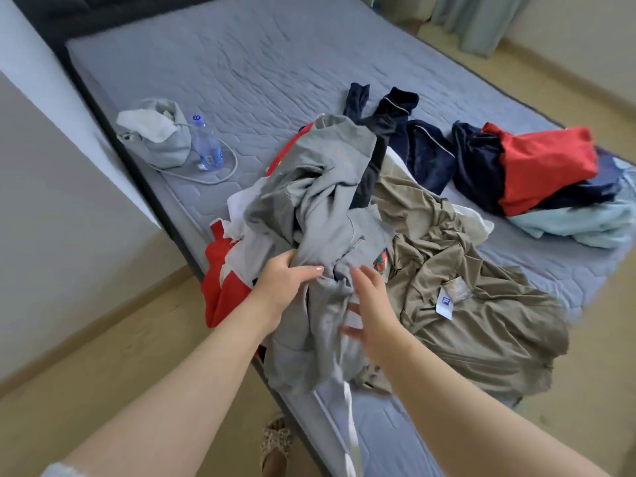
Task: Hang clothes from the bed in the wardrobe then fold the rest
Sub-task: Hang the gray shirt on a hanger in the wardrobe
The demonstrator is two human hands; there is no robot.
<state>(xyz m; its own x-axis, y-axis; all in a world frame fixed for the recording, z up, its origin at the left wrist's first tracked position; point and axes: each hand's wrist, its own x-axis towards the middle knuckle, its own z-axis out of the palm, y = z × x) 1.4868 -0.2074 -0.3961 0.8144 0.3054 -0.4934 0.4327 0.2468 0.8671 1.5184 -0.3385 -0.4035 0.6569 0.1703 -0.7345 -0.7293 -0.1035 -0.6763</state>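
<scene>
Several garments (464, 304) litter the quilted mattress (241, 63) (beige floor (103, 339))

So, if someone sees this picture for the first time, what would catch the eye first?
Probably the crumpled grey garment at the centre, gripped by the left hand, with the right hand spread beside it. Next, the bright red garment topping the pile at far right, and the water bottle at left.

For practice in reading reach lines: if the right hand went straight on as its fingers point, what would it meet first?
Probably the grey garment, bunched where the left hand grips it; the right hand, fingers open, points straight at that bunch. Blur hides whether the fingers touch it.
</scene>
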